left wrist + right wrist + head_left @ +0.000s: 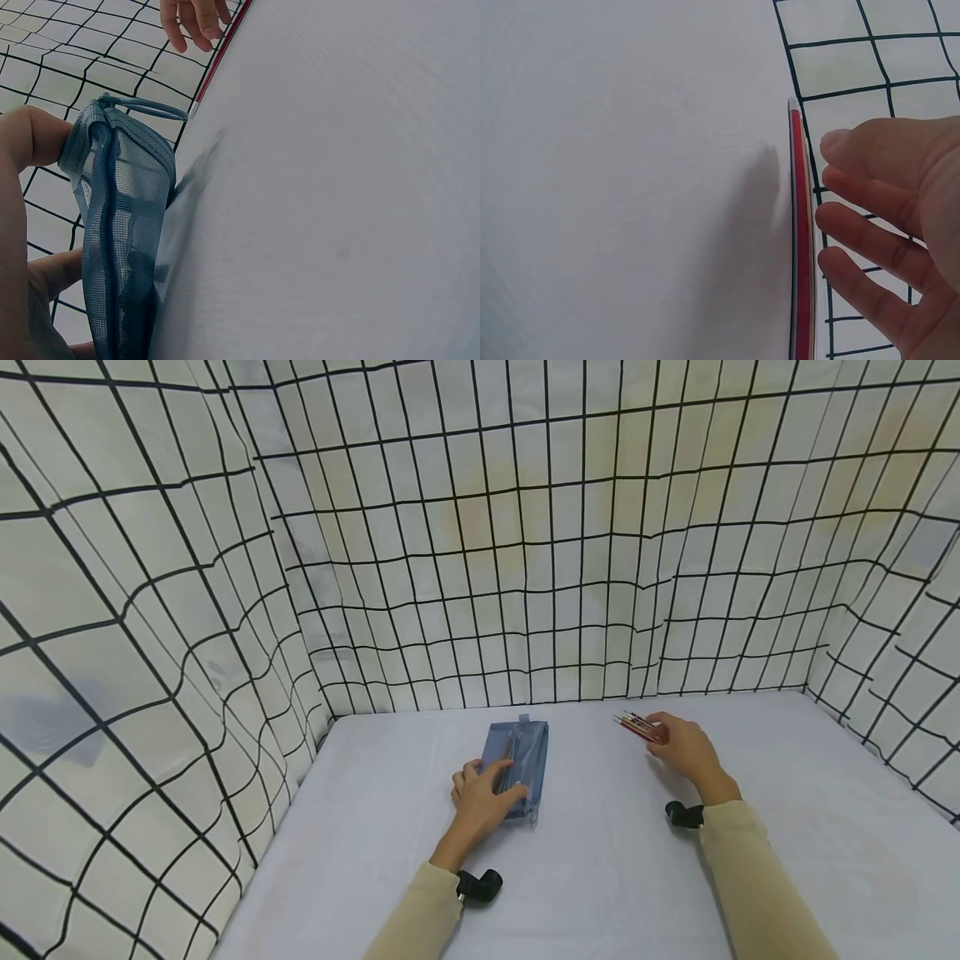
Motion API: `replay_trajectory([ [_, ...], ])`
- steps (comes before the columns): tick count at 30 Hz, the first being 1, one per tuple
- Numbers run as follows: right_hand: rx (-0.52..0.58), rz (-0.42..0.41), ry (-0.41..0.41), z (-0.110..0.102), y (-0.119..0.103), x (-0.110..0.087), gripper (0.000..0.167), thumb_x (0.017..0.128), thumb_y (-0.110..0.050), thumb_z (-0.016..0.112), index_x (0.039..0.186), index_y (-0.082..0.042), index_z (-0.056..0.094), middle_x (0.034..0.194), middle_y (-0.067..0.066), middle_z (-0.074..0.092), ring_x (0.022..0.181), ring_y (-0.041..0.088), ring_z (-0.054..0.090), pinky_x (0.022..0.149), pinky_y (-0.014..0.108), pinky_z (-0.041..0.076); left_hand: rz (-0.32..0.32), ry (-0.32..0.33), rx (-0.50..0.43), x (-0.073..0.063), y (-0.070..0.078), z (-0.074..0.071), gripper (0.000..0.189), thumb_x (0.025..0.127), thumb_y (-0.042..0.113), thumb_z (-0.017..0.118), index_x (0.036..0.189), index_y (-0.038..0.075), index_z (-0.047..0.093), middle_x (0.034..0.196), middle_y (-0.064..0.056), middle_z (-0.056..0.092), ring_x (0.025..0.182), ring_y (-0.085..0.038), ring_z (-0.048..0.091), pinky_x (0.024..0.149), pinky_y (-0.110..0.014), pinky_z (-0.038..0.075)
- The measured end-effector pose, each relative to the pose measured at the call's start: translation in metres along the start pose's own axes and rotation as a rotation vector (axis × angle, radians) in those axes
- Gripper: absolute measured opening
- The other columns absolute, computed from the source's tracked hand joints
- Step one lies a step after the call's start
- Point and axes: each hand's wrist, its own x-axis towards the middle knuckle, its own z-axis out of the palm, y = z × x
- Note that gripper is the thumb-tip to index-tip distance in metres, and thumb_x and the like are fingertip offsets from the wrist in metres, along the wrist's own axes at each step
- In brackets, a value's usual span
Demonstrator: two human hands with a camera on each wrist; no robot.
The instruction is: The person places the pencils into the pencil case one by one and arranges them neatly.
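Note:
A blue mesh zip pouch [531,756] lies on the white table, with slim dark items showing at its middle. My left hand [480,797] is spread over its near part, thumb and fingers resting on it. In the left wrist view the pouch [127,202] stands end-on, its zipper and loop facing the camera. Farther right lie several slim pencils [636,725], side by side with their pale tips pointing left; a red one [802,225] shows most. My right hand [686,750] reaches down over them, its loosely bent fingertips right above the pencils in the right wrist view.
A black wire grid [551,552] backed by white cloth rises behind the table, and more grid [150,610] stands along the left side. The white tabletop [592,860] stretches between both arms. Each wrist carries a small black camera [480,886].

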Motion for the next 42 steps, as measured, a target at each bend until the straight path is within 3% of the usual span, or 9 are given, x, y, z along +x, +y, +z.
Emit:
replay_trajectory([
  [6,-0.056,0.038,-0.005,0.0022,0.0048,0.0016,0.048,0.092,-0.010,0.069,0.138,-0.001,0.057,0.118,0.023,0.072,0.102,0.037,0.067,0.086,0.055,0.050,-0.001,0.001,0.006,-0.0002,-0.0001,-0.0001,0.059,0.086,0.048,0.069,0.139,0.025,0.062,0.155,-0.025,0.031,0.135,-0.041,0.025,0.110,-0.063,0.021],
  [19,-0.098,0.108,-0.064,0.0022,0.0085,0.0022,0.043,0.090,-0.005,0.067,0.132,-0.001,0.061,0.115,0.022,0.071,0.098,0.036,0.066,0.081,0.052,0.051,-0.005,-0.001,-0.005,-0.0008,0.0025,-0.0013,0.058,0.086,0.047,0.070,0.139,0.026,0.062,0.155,-0.025,0.031,0.135,-0.041,0.024,0.110,-0.063,0.020],
  [29,-0.107,0.117,-0.070,0.0035,0.0100,0.0041,0.041,0.089,-0.003,0.065,0.129,-0.003,0.064,0.103,0.015,0.071,0.083,0.028,0.060,0.071,0.042,0.047,-0.004,0.000,-0.009,-0.0004,0.0017,-0.0009,0.058,0.086,0.048,0.070,0.139,0.026,0.062,0.155,-0.025,0.031,0.136,-0.041,0.024,0.111,-0.064,0.020],
  [42,-0.113,0.100,-0.058,0.0043,0.0091,0.0030,0.051,0.088,-0.005,0.066,0.138,-0.006,0.056,0.102,0.014,0.070,0.081,0.026,0.060,0.069,0.039,0.045,-0.008,0.001,-0.012,-0.0006,0.0016,-0.0009,0.058,0.085,0.047,0.071,0.139,0.026,0.063,0.154,-0.025,0.032,0.135,-0.041,0.025,0.110,-0.064,0.022],
])
